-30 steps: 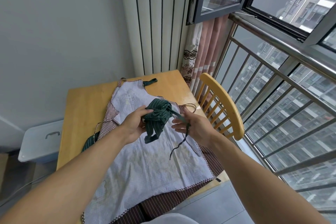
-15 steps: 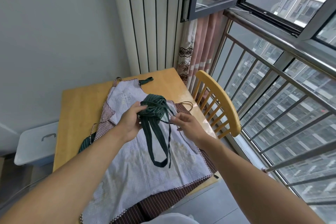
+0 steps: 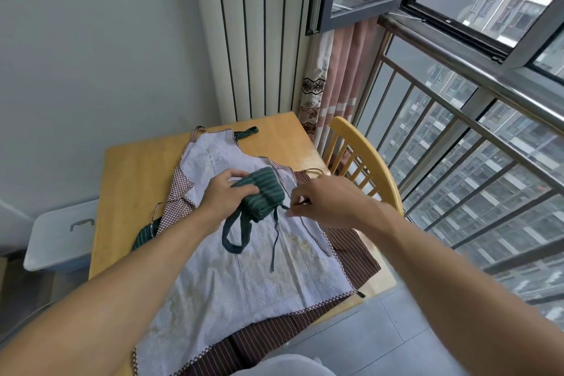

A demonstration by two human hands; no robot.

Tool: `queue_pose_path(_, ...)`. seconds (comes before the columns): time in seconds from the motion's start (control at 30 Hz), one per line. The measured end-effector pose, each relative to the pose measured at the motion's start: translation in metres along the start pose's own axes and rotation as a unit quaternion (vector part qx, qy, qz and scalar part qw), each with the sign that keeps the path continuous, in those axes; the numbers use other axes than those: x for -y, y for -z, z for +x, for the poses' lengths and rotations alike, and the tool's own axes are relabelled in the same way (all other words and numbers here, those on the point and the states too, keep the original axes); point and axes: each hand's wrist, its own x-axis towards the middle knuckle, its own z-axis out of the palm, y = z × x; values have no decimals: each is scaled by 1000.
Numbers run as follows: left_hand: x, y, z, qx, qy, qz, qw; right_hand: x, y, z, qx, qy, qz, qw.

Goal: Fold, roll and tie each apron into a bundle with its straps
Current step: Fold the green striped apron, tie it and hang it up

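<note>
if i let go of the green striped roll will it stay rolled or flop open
Probably loosens: the green striped roll is soft cloth, and its straps hang slack, apparently untied. The left hand grips it. It looks light, and could roll a little.

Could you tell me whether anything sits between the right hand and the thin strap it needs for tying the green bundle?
Nothing visible does. The right hand already pinches the thin strap beside the green bundle, which the left hand grips.

At frame centre the left hand (image 3: 227, 197) is gripping a rolled green striped apron (image 3: 265, 192) while the right hand (image 3: 320, 201) is pinching its thin strap (image 3: 275, 241); both are hovering over a white apron (image 3: 244, 281) lying on the wooden table (image 3: 137, 168).
</note>
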Motion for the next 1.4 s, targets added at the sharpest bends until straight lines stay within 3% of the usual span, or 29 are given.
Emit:
queue_pose_path(0.17, -20, -6, -16, 253, -28, 54, 966, 17, 51, 23, 46, 46, 54, 996)
queue_pose_path(0.3, -30, -3, -23, 334, -14, -40, 942, -2, 50, 40, 20, 32, 239, 970)
queue_pose_path(0.47, -34, 7, -24, 307, 4, -199, 931, -21, 5, 39, 2, -44, 516, 855)
queue_pose_path(0.57, -34, 4, -23, 296, 4, -245, 923, -24, -30, 39, -16, -91, 533, 841)
queue_pose_path(0.67, -32, 1, -17, 226, 24, -245, 942, -16, -44, 33, -39, -139, 539, 830)
queue_pose_path(0.8, -28, -1, -9, 121, 50, -251, 959, -8, -51, 21, -37, -170, 633, 754)
queue_pose_path(0.93, -27, -4, -8, 64, 64, -266, 960, -13, -57, 12, -13, -150, 636, 757)
queue_pose_path(1.03, -28, -3, -8, 76, 62, -274, 957, -16, -59, 3, 19, -96, 633, 768)
queue_pose_path(1.17, -29, 11, -12, 233, 57, -261, 935, -28, -54, -7, 125, -70, 705, 695)
queue_pose_path(1.23, -33, 14, -18, 339, 54, -218, 913, -30, -50, -7, 201, -54, 656, 725)
queue_pose_path(1.3, -39, 13, -26, 421, 49, -152, 893, -29, -49, 0, 260, -40, 568, 780)
queue_pose_path(1.4, -46, 7, -33, 472, 35, -19, 881, -23, -38, 12, 352, -44, 441, 824)
